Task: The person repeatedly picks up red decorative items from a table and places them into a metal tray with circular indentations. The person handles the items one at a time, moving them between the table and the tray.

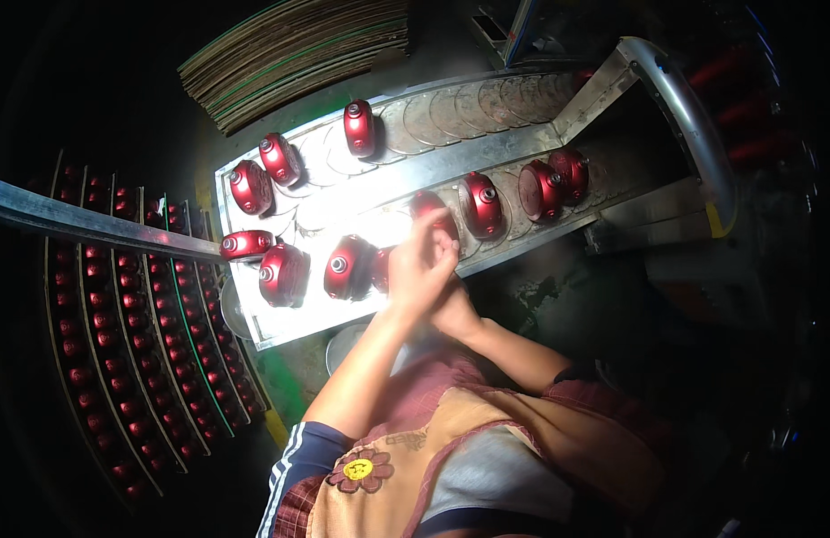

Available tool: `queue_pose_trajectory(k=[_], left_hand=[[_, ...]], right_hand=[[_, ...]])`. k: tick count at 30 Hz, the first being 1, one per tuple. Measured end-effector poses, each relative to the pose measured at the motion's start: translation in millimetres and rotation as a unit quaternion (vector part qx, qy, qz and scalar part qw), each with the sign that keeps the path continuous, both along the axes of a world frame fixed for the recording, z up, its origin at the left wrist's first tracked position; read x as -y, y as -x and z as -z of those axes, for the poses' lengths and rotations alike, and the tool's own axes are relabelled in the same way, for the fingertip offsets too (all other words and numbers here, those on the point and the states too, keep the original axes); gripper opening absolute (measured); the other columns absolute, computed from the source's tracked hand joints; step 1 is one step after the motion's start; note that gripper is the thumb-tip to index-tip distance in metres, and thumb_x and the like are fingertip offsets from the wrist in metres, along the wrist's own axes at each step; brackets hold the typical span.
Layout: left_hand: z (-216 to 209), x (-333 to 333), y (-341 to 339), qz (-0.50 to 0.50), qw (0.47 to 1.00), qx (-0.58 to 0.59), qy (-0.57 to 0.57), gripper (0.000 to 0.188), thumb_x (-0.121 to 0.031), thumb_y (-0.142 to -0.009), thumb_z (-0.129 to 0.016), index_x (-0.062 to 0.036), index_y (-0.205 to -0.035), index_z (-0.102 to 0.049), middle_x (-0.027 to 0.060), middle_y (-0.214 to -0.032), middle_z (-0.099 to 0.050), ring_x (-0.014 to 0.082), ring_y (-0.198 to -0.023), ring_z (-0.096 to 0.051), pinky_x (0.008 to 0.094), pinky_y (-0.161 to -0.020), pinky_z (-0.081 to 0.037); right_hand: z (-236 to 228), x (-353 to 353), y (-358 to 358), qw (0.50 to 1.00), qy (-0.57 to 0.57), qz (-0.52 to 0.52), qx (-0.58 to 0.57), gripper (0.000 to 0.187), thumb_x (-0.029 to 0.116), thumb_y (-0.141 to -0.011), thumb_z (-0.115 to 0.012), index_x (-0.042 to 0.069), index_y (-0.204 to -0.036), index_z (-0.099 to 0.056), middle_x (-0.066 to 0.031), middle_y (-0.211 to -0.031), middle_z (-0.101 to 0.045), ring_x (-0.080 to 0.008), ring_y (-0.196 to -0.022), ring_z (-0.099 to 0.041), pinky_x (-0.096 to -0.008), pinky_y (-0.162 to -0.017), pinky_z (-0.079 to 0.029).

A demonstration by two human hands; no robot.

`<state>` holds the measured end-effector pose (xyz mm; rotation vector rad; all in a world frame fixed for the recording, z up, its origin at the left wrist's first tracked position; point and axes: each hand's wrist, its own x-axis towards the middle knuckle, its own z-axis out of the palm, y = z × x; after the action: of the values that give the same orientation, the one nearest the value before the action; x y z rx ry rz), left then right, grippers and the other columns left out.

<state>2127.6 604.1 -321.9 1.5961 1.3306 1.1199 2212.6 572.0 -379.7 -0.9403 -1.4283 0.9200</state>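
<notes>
My left hand (423, 265) reaches over the near lane of a conveyor (513, 143), its fingers curled together beside a glossy red bottle (425, 204). One blurred finger overlaps that bottle; whether it touches cannot be told. My right hand (452, 306) lies under and against the left one, its fingers hidden. Another red bottle (381, 268) is partly covered by my left hand. Left of it stands a rounded red bottle (346, 268) with a short silvery neck. To the right are a red bottle (483, 206) and two more close together, the nearer red bottle (540, 190) overlapping the other.
More red bottles (358, 128) stand on the far lane and left end. Racks of red bottles (119, 323) fill the left side, behind a metal bar (110, 229). Stacked thin boards (294, 58) lie beyond the conveyor. A curved metal guard (688, 117) arches at right.
</notes>
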Motion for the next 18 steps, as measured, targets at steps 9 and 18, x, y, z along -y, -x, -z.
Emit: queue_pose_trajectory(k=[9,18], left_hand=[[36.3,55.2,137.1,-0.2,0.974,0.091,0.051,0.038,0.0,-0.092,-0.059,0.0003,-0.131,-0.054,0.0062,-0.111,-0.063,0.0107,-0.092,-0.057,0.0235,-0.08,-0.047],[81.5,342.0,188.6,-0.562,0.794,-0.008,0.233,0.027,-0.001,-0.094,-0.057,0.001,-0.12,-0.058,0.0021,-0.092,-0.064,0.0042,-0.067,-0.052,0.0187,-0.053,-0.039]], right_hand=[[30.8,-225.8,-100.4,0.989,0.037,0.144,-0.02,0.059,0.014,-0.077,-0.077,-0.002,-0.127,-0.048,-0.0133,-0.115,-0.057,-0.0195,-0.11,-0.055,-0.0318,-0.099,-0.043],[158.4,-405.6,-54.8,0.911,0.145,0.338,0.188,0.072,0.029,-0.068,-0.08,0.001,-0.125,-0.046,-0.0234,-0.124,-0.051,-0.0398,-0.118,-0.051,-0.0458,-0.102,-0.043]])
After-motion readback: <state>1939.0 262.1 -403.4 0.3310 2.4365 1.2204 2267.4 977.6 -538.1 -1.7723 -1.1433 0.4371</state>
